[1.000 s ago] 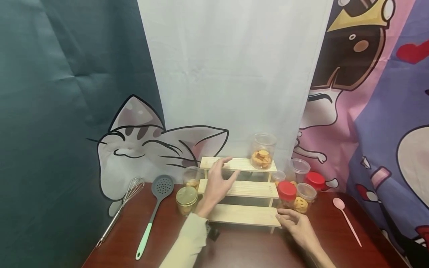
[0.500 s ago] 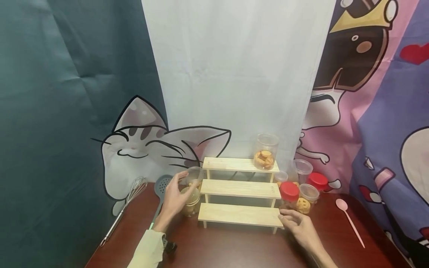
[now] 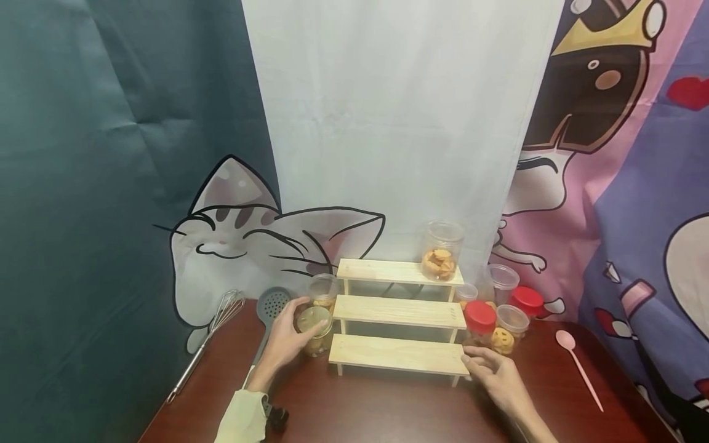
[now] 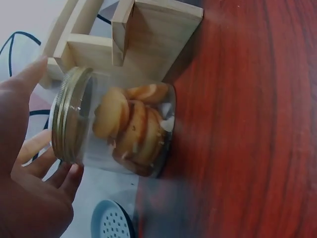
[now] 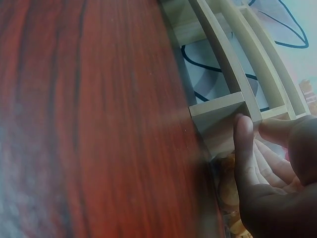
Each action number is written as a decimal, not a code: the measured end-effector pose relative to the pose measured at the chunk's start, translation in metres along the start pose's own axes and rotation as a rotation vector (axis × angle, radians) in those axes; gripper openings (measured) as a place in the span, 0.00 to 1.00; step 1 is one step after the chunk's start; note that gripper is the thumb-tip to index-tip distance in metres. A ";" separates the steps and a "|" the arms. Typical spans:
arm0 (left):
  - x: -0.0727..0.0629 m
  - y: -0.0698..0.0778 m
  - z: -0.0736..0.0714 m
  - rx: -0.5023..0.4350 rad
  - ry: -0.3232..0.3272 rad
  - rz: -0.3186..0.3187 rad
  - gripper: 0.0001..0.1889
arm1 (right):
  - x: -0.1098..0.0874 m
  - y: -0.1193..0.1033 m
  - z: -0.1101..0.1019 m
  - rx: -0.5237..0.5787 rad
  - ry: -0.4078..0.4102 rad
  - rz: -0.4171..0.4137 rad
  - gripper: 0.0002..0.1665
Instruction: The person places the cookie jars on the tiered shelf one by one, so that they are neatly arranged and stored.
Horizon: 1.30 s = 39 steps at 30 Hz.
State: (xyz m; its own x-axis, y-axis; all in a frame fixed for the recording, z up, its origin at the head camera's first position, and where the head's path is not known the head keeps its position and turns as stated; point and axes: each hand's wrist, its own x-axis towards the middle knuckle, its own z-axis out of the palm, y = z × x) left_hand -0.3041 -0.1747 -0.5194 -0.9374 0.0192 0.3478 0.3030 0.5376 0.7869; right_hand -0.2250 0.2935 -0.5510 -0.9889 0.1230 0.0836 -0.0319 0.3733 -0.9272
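My left hand [image 3: 284,339] is at a clear jar of cookies [image 4: 133,131] with a gold lid [image 4: 69,116], left of the wooden stepped shelf [image 3: 399,355]. Its thumb and fingers are spread around the lid; the left wrist view shows a gap between the thumb and the lid. The jar stands upright on the table. At the right end of the lowest step, my right hand [image 3: 498,378] pinches the board's corner between thumb and forefinger. On the top step, towards the right, stands a clear jar with cookies [image 3: 440,264].
Behind the gold-lidded jar is another clear tub [image 3: 323,286]. Red-lidded jars [image 3: 479,317] and clear cookie tubs [image 3: 511,320] crowd the shelf's right side. A whisk [image 3: 205,344] and slotted turner [image 3: 273,304] lie left, a pink spoon [image 3: 578,369] right.
My left hand has moved from over the shelf leftward and down to the gold-lidded jar. My right hand stays at the lowest step's right end. The head view shifts slightly.
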 end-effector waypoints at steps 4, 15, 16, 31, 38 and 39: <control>-0.005 -0.005 0.002 0.034 -0.026 -0.022 0.49 | 0.000 0.001 0.000 0.016 -0.009 0.001 0.24; -0.006 -0.019 0.005 0.071 -0.092 -0.077 0.59 | 0.001 -0.003 0.001 0.096 -0.015 -0.014 0.23; -0.006 -0.020 0.005 0.076 -0.101 -0.078 0.59 | 0.002 -0.003 0.001 0.096 -0.016 -0.016 0.23; -0.009 -0.030 -0.003 0.044 -0.106 -0.089 0.51 | -0.001 -0.002 0.002 0.097 -0.018 0.021 0.24; -0.010 -0.026 -0.019 0.014 -0.109 -0.073 0.51 | -0.002 0.000 0.003 0.162 -0.032 0.005 0.25; -0.008 -0.024 -0.021 0.011 -0.104 -0.067 0.51 | -0.001 0.000 0.003 0.160 -0.028 0.004 0.25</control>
State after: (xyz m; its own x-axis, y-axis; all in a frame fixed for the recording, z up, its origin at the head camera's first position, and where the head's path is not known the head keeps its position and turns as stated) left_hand -0.3002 -0.2059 -0.5306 -0.9683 0.0704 0.2395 0.2380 0.5495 0.8009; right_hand -0.2242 0.2905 -0.5521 -0.9926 0.0980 0.0718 -0.0486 0.2214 -0.9740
